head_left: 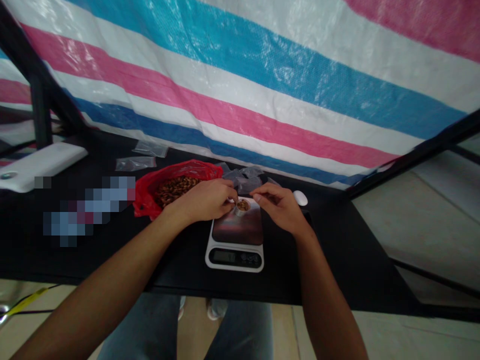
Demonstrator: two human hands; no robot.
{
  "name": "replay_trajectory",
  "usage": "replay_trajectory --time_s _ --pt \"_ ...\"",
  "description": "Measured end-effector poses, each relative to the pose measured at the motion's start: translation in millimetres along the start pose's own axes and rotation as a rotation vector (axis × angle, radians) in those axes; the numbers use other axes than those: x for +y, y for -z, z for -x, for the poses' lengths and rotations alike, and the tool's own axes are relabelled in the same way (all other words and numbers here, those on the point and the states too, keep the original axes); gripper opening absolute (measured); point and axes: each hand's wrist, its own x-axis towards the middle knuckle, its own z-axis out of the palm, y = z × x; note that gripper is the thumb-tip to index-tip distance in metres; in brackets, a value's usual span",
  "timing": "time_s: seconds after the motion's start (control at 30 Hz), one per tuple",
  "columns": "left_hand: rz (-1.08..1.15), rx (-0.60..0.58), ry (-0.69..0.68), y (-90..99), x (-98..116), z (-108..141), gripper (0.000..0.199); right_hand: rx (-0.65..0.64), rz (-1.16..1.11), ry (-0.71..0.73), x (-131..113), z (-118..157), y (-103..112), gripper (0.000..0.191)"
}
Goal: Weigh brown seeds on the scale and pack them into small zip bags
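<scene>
A small pale cup (pixel 242 206) holding brown pieces stands at the far end of a white digital kitchen scale (pixel 234 261). The scale's platform has a dark, glossy picture on it. My left hand (pixel 198 201) reaches over from the left, with its fingertips against the cup's left side. My right hand (pixel 279 209) is curled just right of the cup, and its fingertips hide whatever they may pinch. Left of my left hand lies a red plastic bag (pixel 150 197) filled with brown pieces (pixel 175 190).
Crumpled grey plastic bags (pixel 240 177) lie behind the scale, with a white oval object (pixel 300 198) to their right. Clear plastic bags (pixel 135 163) and a white box (pixel 39 166) lie at the left of the black table (pixel 337 250). A pixelated patch (pixel 88 210) covers part of the tabletop. A striped tarp (pixel 240 85) hangs behind.
</scene>
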Motion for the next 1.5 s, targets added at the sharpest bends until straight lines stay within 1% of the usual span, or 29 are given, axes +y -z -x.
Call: replay_trajectory --time_s 0.13,0.2,0.3,0.37,0.4,0.5,0.63,0.83,0.97,1.03,1.1,1.17,1.2,1.23,1.3,1.43,1.5 --pt "-0.024 -0.014 0.025 0.7 1 -1 0.021 -0.001 0.002 0.002 0 0 0 0.021" --pt "-0.014 -0.002 0.036 3.3 0 -1 0.022 0.0 0.003 0.002 0 0 1 0.021" --pt "0.059 0.087 0.015 9.5 -2 0 0.024 0.005 0.003 0.0 -1 0 1 0.019" --pt "0.14 0.148 -0.038 13.2 -3 2 0.023 0.009 -0.006 0.001 -1 0 1 0.018" --pt "0.176 0.16 -0.066 14.4 -3 3 0.023 0.01 -0.011 0.003 -1 0 2 0.017" --pt "0.21 0.142 -0.118 14.9 1 5 0.021 0.012 -0.011 0.002 0 -1 2 0.016" --pt "0.182 0.11 -0.134 12.3 5 6 0.022 0.012 -0.004 -0.002 2 0 2 0.016" --pt "0.166 0.095 -0.119 12.5 7 7 0.02 0.01 -0.022 0.024 -1 0 2 0.015" --pt "0.161 0.089 -0.096 19.2 1 8 0.024 0.014 -0.024 0.023 0 0 2 0.016" --pt "0.127 0.096 -0.027 26.3 -10 12 0.026 0.017 -0.01 0.015 1 0 2 0.017" --pt "0.048 0.057 0.14 34.1 -27 18 0.026 0.022 0.0 0.001 3 0 2 0.018" --pt "-0.033 -0.098 0.377 39.8 -45 27 0.024 0.028 0.006 -0.015 4 0 2 0.019" --pt "-0.037 -0.188 0.455 41.4 -52 31 0.025 0.03 0.011 -0.023 5 0 2 0.019" --pt "-0.031 -0.252 0.502 42.1 -57 34 0.028 0.032 0.018 -0.028 5 0 2 0.02" --pt "-0.007 -0.314 0.53 41.6 -62 38 0.034 0.029 0.033 -0.034 4 0 1 0.02" --pt "0.005 -0.311 0.53 38.8 -55 38 0.047 0.018 0.03 -0.036 4 -1 0 0.019" --pt "-0.01 -0.314 0.531 37.8 -50 36 0.05 0.025 0.021 -0.043 4 -1 0 0.02"
